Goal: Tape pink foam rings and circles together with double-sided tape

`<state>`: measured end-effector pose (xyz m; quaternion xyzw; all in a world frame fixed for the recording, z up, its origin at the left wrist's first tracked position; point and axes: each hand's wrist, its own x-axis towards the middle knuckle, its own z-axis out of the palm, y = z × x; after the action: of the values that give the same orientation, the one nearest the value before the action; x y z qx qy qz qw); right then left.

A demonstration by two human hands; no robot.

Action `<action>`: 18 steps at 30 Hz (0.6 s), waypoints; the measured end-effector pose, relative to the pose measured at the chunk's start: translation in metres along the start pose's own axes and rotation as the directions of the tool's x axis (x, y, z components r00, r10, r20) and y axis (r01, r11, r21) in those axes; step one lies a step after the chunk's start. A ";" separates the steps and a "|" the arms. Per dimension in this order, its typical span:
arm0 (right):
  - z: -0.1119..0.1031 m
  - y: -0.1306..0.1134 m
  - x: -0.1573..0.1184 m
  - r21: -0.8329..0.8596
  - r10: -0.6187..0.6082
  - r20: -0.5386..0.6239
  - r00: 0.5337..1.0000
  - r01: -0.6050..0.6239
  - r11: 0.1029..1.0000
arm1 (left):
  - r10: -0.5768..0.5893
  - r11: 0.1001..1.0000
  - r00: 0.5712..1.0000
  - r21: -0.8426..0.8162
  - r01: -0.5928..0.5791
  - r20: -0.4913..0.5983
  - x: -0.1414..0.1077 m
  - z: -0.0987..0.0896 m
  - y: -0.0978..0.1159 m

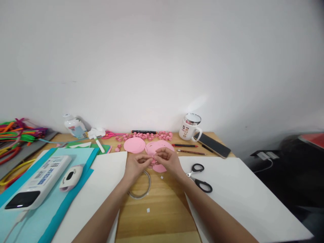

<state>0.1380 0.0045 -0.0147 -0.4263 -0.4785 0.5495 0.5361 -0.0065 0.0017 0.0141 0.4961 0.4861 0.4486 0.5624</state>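
My left hand [140, 164] and my right hand [167, 158] meet over the wooden table, fingertips pinched together on a small piece of pink paper [153, 161]. Most of that piece is hidden by my fingers. Just behind are flat pink paper circles [135, 145], with more pink circles [162, 145] partly covered by my right hand. Small rolled pink paper flowers [164, 135] lie in a row by the wall. A roll of tape [149, 185] lies under my left wrist. Black-handled scissors [204, 185] rest beside my right forearm, their blades partly hidden.
White sheets [235, 182] lie on both sides. A mug [189, 127], a phone [214, 145] and pencils [186, 145] stand or lie at the back right. At left are a power bank [48, 180], a white device [72, 177], a bottle [75, 126] and colourful pipe cleaners [22, 133].
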 end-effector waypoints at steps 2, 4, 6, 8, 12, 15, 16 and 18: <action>0.000 -0.001 -0.001 0.007 0.007 -0.001 1.000 -0.007 1.000 | 0.005 0.999 1.000 -0.041 -0.005 -0.013 0.000 0.000 0.000; 0.000 0.000 -0.001 0.012 0.009 -0.005 1.000 -0.009 1.000 | 0.016 0.997 1.000 -0.070 -0.016 -0.014 0.000 0.001 0.000; 0.000 0.001 0.000 0.020 0.002 -0.017 1.000 -0.002 1.000 | 0.026 0.999 1.000 -0.044 -0.026 0.002 -0.001 0.001 -0.001; 0.000 0.002 0.000 0.038 -0.008 -0.035 0.999 0.010 0.999 | 0.050 0.999 0.999 0.013 -0.050 0.003 0.000 0.000 -0.001; -0.001 0.001 -0.001 -0.066 -0.043 0.097 0.994 0.049 0.997 | 0.168 0.978 0.979 0.140 -0.152 -0.112 0.002 -0.006 -0.001; -0.003 -0.002 -0.007 -0.294 -0.059 0.403 0.913 0.190 0.937 | 0.221 0.965 0.955 0.183 -0.185 -0.198 0.004 -0.010 -0.001; -0.003 -0.002 -0.010 -0.353 -0.042 0.510 0.859 0.253 0.901 | 0.228 0.964 0.950 0.189 -0.188 -0.214 0.004 -0.011 -0.001; -0.002 -0.004 -0.014 -0.440 0.014 0.668 0.744 0.380 0.814 | 0.241 0.959 0.943 0.208 -0.194 -0.229 0.005 -0.012 -0.004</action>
<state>0.1420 -0.0096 -0.0122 -0.2950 -0.8106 0.4416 0.2466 -0.0181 0.0078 0.0093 0.5355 0.5347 0.5209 0.3951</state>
